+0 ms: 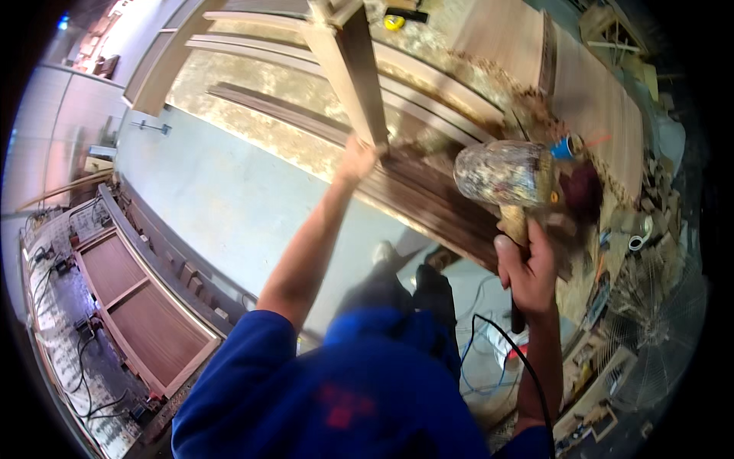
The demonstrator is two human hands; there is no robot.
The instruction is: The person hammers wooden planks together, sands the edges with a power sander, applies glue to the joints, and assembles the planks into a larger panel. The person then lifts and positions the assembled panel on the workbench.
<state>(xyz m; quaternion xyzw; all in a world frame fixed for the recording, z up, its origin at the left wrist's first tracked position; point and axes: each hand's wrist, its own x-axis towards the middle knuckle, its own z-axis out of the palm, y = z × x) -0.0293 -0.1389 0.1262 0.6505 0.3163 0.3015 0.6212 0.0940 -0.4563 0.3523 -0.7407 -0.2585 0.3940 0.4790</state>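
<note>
My right hand (529,268) is wrapped round the handle of a wooden mallet. Its thick, worn, paint-stained head (501,172) is raised above the bench, to the right of my left hand. My left hand (358,159) is closed round the near end of a pale wooden post (353,76). At its far end the post meets other pale pieces, and a long rail (256,52) runs left from it to an upright board (164,73). Dark brown wooden strips (436,199) lie on the bench just right of my left hand.
The bench top (267,84) is dusted with sawdust. A yellow tape measure (394,23) lies at the back. Wide wood panels (592,99) and a blue roll (563,148) are at right, near a wire fan guard (650,329). A framed panel (145,306) lies at lower left. A black cable (527,367) hangs by my right arm.
</note>
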